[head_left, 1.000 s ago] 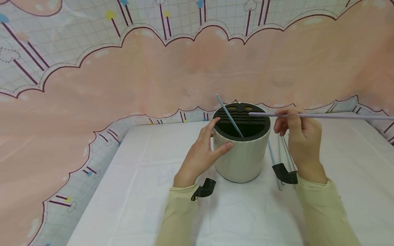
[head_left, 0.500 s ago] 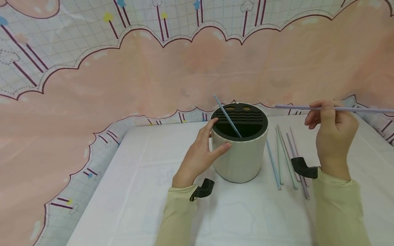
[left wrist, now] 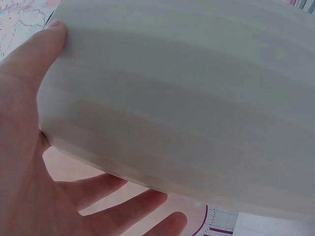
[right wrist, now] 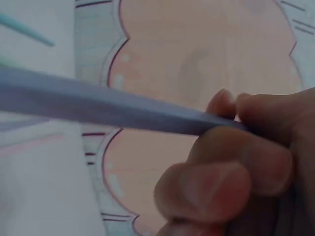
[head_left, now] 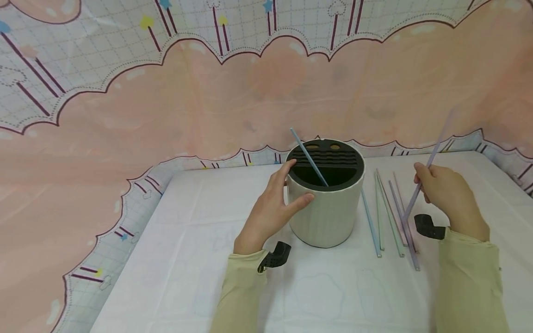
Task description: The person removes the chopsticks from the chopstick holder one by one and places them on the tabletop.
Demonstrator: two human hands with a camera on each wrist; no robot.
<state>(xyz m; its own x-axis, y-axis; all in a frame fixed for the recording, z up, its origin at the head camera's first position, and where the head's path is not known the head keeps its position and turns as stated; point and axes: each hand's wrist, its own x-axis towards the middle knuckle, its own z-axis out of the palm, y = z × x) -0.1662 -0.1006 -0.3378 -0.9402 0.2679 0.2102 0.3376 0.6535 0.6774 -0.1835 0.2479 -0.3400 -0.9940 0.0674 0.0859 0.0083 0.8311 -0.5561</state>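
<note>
A cream, round utensil holder (head_left: 325, 215) with a black slotted top stands upright on the white table. My left hand (head_left: 268, 206) grips its left side, index fingertip at the rim and thumb on the front wall; the left wrist view shows thumb and fingers spread around the holder (left wrist: 172, 98). A light-blue chopstick (head_left: 309, 158) leans out of the large front opening. To the right, my right hand (head_left: 449, 189) pinches a purple chopstick (head_left: 434, 152) held at a slant, its lower end overlapping the loose chopsticks. Close up in the right wrist view, this chopstick (right wrist: 98, 103) looks faceted.
Several pastel chopsticks (head_left: 391, 217) in blue, green, pink and purple lie on the table (head_left: 187, 259) between the holder and my right hand. A patterned peach and white cloth (head_left: 200, 101) hangs behind the table. Black wrist mounts (head_left: 275, 255) sit on both sleeves.
My right hand has moved right, away from the holder, and lowered, turning the purple chopstick from level to a steep slant. My left hand and the holder have stayed put.
</note>
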